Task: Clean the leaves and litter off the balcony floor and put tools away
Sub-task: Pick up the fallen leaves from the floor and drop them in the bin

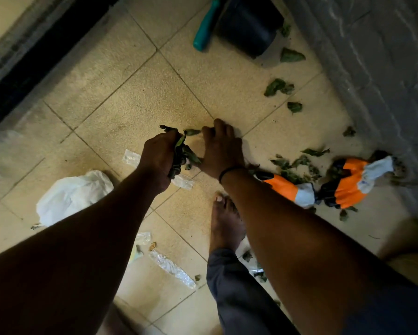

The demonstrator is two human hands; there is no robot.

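Observation:
My left hand [158, 157] grips a bunch of dark green leaves [182, 155] above the tiled balcony floor [140, 93]. Close beside it, my right hand [221, 151] pinches one leaf [191, 132] at the top of the bunch; it wears a black band at the wrist. More loose leaves [279, 87] lie scattered on the tiles to the right, along the wall. Two orange, white and black work gloves [348, 182] lie among leaves at the right. A teal-handled tool [204, 30] rests by a dark pot [248, 25] at the top.
A crumpled white plastic bag [72, 194] lies on the floor at the left. Clear plastic wrappers [171, 268] lie near my bare foot [225, 226]. A grey wall [382, 68] borders the right side and a dark door frame [34, 56] runs along the left.

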